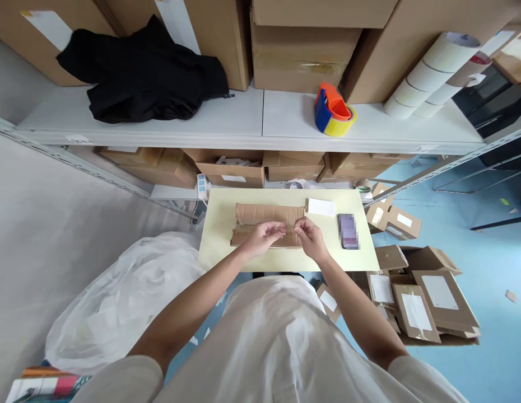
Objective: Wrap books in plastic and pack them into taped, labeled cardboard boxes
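Observation:
A flat brown cardboard box [266,213] lies on the pale yellow table, with a seam running along its length. Over the box's right half, my left hand [264,237] is closed, its thumb and fingers pinched together. My right hand [311,238] is at the box's right end, also pinching, its fingertips close to those of the left. Something thin and see-through may be between the fingertips, too small to make out. To the right of my right hand lie a white card [321,207] and a blurred purple phone-like object [348,231].
Above the table [218,260] runs a grey shelf [285,115] with a tape dispenser [336,116], white tape rolls [424,78], a black garment [147,78] and large cartons. A white plastic bag [126,296] stands at left. Opened boxes [443,296] are piled at right.

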`<control>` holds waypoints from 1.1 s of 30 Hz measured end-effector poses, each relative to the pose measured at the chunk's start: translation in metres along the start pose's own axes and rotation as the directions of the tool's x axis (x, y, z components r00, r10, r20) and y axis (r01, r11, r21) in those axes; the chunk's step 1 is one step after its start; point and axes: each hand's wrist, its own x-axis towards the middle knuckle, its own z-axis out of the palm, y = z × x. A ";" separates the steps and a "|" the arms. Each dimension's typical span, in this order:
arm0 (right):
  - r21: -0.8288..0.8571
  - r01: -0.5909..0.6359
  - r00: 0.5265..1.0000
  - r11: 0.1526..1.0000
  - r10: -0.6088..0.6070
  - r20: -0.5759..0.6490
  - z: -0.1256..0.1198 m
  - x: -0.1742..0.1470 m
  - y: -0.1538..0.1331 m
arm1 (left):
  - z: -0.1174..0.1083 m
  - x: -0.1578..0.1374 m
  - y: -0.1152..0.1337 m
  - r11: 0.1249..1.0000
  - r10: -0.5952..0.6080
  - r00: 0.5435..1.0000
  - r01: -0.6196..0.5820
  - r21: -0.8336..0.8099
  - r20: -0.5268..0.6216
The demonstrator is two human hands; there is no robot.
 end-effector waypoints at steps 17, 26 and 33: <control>-0.698 -0.289 0.920 0.655 0.391 -0.013 -0.008 -0.008 0.025 | -0.007 0.000 -0.003 0.991 -0.041 0.994 0.053 0.123 -0.096; -0.371 -0.510 0.846 0.776 0.529 -0.056 -0.026 -0.008 0.053 | -0.014 0.008 -0.026 0.988 -0.053 0.988 0.073 0.137 -0.146; -0.034 -0.541 0.839 0.841 0.542 0.053 -0.043 -0.017 0.069 | -0.017 0.016 -0.028 0.964 0.021 0.985 0.026 0.266 -0.173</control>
